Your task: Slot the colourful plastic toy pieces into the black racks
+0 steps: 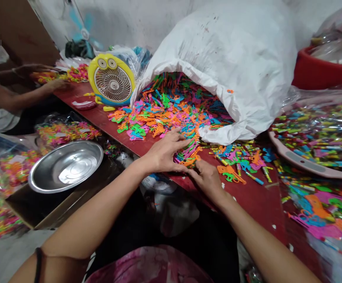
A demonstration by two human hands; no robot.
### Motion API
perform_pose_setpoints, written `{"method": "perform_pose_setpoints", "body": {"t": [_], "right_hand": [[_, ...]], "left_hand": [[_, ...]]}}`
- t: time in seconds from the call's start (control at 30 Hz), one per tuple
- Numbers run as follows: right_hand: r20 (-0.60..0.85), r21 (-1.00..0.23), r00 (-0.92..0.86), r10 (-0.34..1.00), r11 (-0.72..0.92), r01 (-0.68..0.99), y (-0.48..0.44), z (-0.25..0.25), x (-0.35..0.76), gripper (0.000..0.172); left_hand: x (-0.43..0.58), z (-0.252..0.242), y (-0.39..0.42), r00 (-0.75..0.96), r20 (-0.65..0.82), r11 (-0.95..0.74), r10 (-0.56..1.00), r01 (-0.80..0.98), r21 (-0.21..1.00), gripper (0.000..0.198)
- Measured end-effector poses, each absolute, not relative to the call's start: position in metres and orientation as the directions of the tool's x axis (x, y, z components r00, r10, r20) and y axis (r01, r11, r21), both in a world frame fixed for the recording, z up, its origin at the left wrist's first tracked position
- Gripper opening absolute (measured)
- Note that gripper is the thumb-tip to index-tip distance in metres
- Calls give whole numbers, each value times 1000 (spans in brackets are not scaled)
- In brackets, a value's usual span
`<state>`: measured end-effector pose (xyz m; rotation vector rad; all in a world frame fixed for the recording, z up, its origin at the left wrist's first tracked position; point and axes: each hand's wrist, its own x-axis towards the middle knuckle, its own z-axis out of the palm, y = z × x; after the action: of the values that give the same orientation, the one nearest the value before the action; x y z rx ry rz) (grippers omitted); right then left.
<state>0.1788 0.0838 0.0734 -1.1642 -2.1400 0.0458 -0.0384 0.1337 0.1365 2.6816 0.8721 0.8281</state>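
A heap of small flat plastic toy pieces (159,114) in orange, green, blue and pink spills onto the red table. My left hand (166,151) rests at the heap's near edge, fingers spread and thumb apart, curved around a row of pieces (188,151) lined up close together. At the near end of that row is my right hand (209,179), its fingers curled beside an orange piece. The two thumbs nearly meet. What the right fingers grip is partly hidden. To the right lie loose plastic pieces (232,173) and thin striped tubes (256,178).
Behind the heap lies a large white sack (232,51), its mouth towards me. A yellow fan (113,82) stands at the left. A metal bowl (67,167) sits on a cardboard box (61,212). Filled bags (320,125) crowd the right. Another person's arm (23,96) is at far left.
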Motion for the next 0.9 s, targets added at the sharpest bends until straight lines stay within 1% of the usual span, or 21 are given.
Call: {"method": "perform_pose_setpoints", "body": {"t": [0.13, 0.27, 0.33, 0.4, 0.5, 0.57, 0.63, 0.7, 0.77, 0.9], "right_hand": [[498, -336, -361, 788, 559, 758, 86, 74, 177, 26], [379, -316, -310, 872, 437, 842, 85, 73, 172, 21], [345, -319, -290, 893, 402, 858, 82, 73, 166, 17], [343, -346, -280, 897, 398, 850, 79, 73, 161, 14], [356, -422, -260, 898, 403, 812, 78, 73, 160, 12], [349, -479, -242, 905, 394, 784, 80, 73, 164, 12], [317, -535, -222, 922, 367, 761, 83, 75, 169, 13], [268, -556, -206, 941, 325, 765, 86, 77, 174, 16], [234, -522, -201, 951, 297, 800, 88, 80, 175, 18], [243, -387, -203, 949, 286, 876, 87, 81, 168, 15]], "left_hand": [[-37, 135, 132, 652, 476, -807, 591, 477, 348, 83], [-34, 135, 130, 642, 478, -801, 599, 493, 341, 83], [-33, 137, 129, 647, 467, -797, 603, 507, 327, 85], [-32, 139, 128, 654, 451, -793, 608, 529, 302, 84], [-31, 144, 126, 657, 432, -783, 618, 561, 267, 81], [-32, 147, 127, 665, 424, -786, 615, 559, 265, 84], [-33, 148, 128, 680, 411, -793, 607, 548, 266, 87], [-33, 148, 130, 688, 408, -799, 599, 544, 257, 86], [-33, 147, 131, 683, 419, -799, 598, 548, 249, 83], [-31, 142, 131, 657, 442, -789, 611, 550, 273, 85]]}}
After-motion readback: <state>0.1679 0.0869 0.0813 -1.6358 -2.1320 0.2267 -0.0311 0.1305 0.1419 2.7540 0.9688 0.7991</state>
